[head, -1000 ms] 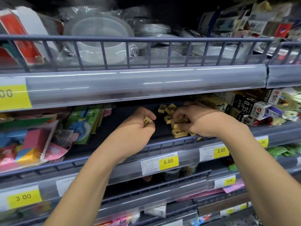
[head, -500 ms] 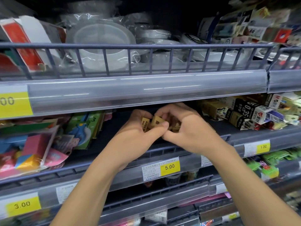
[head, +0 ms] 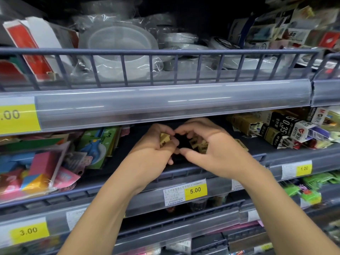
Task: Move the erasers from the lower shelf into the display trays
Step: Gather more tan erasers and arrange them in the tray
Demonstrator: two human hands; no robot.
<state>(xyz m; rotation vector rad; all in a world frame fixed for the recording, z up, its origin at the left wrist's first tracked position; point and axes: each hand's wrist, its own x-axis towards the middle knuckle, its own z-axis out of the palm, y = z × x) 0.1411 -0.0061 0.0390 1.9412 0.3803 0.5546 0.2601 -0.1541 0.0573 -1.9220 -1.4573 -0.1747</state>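
- Both hands have drawn together over the shelf (head: pixel 211 171) since a second ago
- left hand (head: pixel 152 153) and right hand (head: pixel 211 151) each clutch yellow erasers (head: pixel 164 138), gathered for carrying to trays

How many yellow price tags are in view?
5: the .00 tag upper left, 5.00 tag centre, 1.00 tag right, 3.00 tag lower left, blurred tag bottom right. Arms may hide more.

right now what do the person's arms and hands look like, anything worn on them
Both forearms are bare as far as the frame shows: no sleeves, gloves, watch or bracelets. The left hand and right hand show no rings on the visible fingers. Fingernails look short and unpainted.
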